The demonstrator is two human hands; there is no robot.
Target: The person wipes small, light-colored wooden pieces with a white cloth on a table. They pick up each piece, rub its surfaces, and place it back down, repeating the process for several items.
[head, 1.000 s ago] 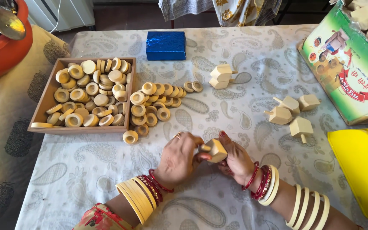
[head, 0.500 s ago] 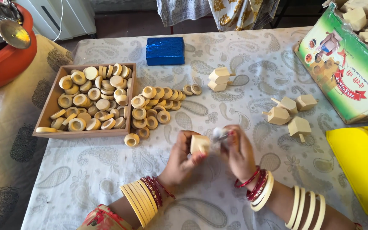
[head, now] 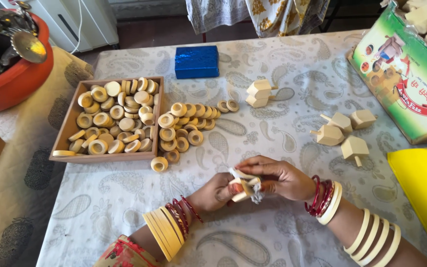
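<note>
Both hands meeting low centre over the cloth. Left hand curled shut around the lower end of a small wooden top. Right hand arched over it, fingers pinched closed on a pale strip or thread at the upper end. Strip partly hidden by the fingers; material not clear. Top held just above the cloth, between the two hands, tilted.

Risks, as judged:
- Top small and smooth; loosened pinch would let it drop and roll toward the near edge.
- Loose end of strip dangling under the right hand; could snag on the bangles or slip off.
- Stacked bangles on both wrists close to the work; a wrist turn could sweep nearby pieces.

Surroundings:
- Wooden tray at left, heaped with rings; more rings spilled in a pile beside it, one stray ring nearest the left hand.
- Two tops stacked beyond the hands; three more tops to the right, near the right forearm.
- Blue box at far centre.
- Green carton at far right, more wooden pieces in it.
- Yellow bin at right edge, just beside the right arm; limits elbow room.
- Red tub with metalware at far left, well apart.
</note>
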